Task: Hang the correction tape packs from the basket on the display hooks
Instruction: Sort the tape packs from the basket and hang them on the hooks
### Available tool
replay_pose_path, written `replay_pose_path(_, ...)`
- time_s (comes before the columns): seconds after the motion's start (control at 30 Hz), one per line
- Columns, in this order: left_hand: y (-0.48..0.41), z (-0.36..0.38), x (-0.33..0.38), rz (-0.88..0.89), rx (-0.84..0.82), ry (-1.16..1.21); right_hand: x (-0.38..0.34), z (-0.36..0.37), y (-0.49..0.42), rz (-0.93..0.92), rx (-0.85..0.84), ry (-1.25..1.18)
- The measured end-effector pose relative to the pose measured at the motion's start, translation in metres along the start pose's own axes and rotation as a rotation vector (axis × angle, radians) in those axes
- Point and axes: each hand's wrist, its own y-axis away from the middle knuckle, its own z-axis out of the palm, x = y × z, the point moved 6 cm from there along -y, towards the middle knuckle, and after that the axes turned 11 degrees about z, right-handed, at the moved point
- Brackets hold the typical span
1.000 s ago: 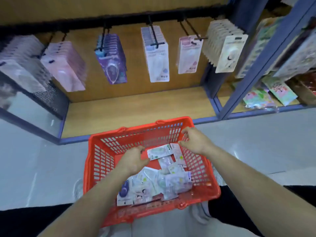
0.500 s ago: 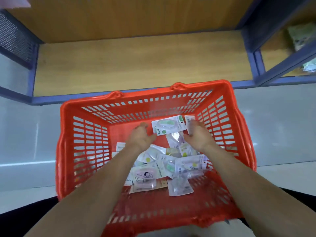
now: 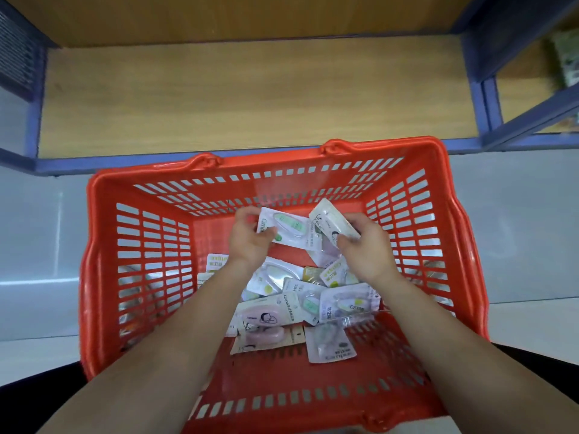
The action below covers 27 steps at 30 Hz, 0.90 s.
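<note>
I have both hands down inside the red basket (image 3: 103, 252), toward its far wall. My left hand (image 3: 247, 245) has thumb and fingers curled on the left end of a green correction tape pack (image 3: 289, 230), held nearly flat above the heap. My right hand (image 3: 368, 252) pinches a white pack (image 3: 329, 223) with a small cartoon figure printed on it, tilted up on edge. Its lower part overlaps the right end of the green pack, and I can't tell whether the two touch. The rest of the packs (image 3: 297, 305) lie in a loose heap on the basket floor between my forearms, overlapping at all angles — pink, lilac, green and yellow among them. Beyond the basket is a wooden shelf (image 3: 250, 98) edged by a blue frame (image 3: 188, 166) — pale grey floor (image 3: 40, 245) shows on either side of the basket.
</note>
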Motion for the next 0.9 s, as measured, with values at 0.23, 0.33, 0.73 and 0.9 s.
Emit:
replay_pose_path(0.23, 0.022, -0.033, 0.004, -0.033, -0.019, 0.119, -0.020, 0.009, 0.009, 0.015, -0.217, -0.175)
replay_pose_path(0.33, 0.030, -0.031, 0.006, -0.066, -0.048, 0.160, -0.029, 0.023, 0.010, 0.037, -0.320, -0.188)
replay_pose_path(0.73, 0.031, -0.030, 0.006, -0.128, -0.164, 0.060, -0.027, 0.077, -0.003, 0.058, -0.388, -0.106)
replay_pose_path(0.9, 0.021, -0.042, -0.005, -0.162, -0.049, 0.033, -0.003, 0.022, -0.030, 0.120, 0.018, -0.042)
